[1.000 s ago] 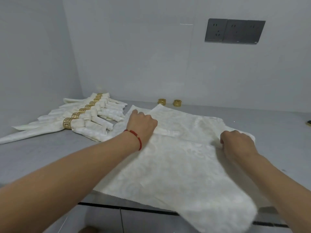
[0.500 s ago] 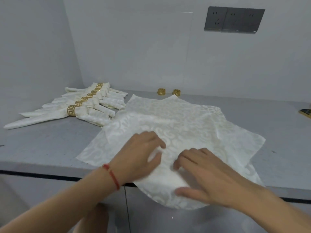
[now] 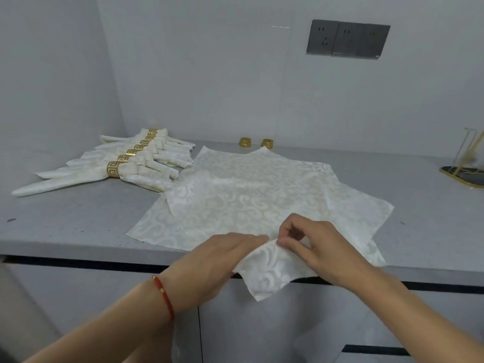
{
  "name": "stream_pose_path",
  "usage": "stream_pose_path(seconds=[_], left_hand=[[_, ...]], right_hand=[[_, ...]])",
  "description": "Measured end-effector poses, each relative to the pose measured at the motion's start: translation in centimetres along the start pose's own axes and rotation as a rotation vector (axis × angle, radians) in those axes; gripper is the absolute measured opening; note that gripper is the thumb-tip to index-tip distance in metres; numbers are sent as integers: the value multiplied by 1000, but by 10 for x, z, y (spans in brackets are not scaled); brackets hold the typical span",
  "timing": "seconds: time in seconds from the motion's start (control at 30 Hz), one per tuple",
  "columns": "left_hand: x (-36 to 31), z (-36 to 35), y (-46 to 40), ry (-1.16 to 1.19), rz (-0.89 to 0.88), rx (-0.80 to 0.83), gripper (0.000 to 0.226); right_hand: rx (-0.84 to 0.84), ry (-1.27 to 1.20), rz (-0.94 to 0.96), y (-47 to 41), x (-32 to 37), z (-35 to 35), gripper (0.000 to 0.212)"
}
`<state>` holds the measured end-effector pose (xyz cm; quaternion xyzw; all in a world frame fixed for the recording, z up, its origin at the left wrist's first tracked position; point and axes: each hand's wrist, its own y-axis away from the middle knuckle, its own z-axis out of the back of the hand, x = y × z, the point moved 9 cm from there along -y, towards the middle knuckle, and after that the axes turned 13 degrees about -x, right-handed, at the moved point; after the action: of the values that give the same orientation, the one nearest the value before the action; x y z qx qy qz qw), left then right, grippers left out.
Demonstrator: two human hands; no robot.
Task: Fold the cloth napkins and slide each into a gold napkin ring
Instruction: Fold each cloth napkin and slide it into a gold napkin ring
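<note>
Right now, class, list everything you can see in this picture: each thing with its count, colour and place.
Flat napkins: at least two, cream patterned, overlapping mid-counter, near corner overhanging the edge.
Ringed napkins: a row, count unclear, cream with gold rings, far left.
Loose napkin rings: two, gold, by the back wall.
Counter: one, grey.
Socket panel: one, dark grey, on the wall.
Gold-edged stand: one, partly cut off, right edge.
Bracelet: one, red, left wrist.
Left hand: holds the napkin corner.
Right hand: pinches the same corner.
</note>
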<state>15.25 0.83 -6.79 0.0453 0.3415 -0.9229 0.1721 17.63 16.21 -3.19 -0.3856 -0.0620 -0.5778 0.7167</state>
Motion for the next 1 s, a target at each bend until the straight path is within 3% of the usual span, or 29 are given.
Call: stream_pose_path(seconds=[0.07, 0.13, 0.2, 0.27, 0.3, 0.37, 0.57, 0.7, 0.77, 1.0], left_hand=[[6, 13, -5, -11, 94, -84, 68], [8, 31, -15, -18, 189, -165, 42], [10, 42, -25, 15, 307, -214, 27], [12, 48, -29, 37, 400, -251, 26], [12, 50, -30, 35, 424, -260, 30], [6, 51, -30, 23, 439, -264, 33], [-15, 50, -24, 144, 504, -272, 15], [-13, 58, -21, 212, 559, -281, 14], [1, 59, -23, 179, 621, -238, 12], [89, 51, -77, 107, 817, 25, 31]], right_hand=[[-60, 21, -10, -3, 0, 4, 7], [-61, 86, 34, -4, 7, 6, 15], [46, 171, 55, 4, 10, 3, 54], [185, 297, 97, 18, 10, -3, 96], [196, 382, 185, 25, 15, -3, 103], [132, 443, 323, 36, 24, 0, 89], [-77, 133, 157, 39, 16, 43, 52], [35, -84, -79, 25, 11, 41, 44], [111, -138, -132, 14, 13, 33, 26], [72, -156, -343, -70, -43, 13, 25]])
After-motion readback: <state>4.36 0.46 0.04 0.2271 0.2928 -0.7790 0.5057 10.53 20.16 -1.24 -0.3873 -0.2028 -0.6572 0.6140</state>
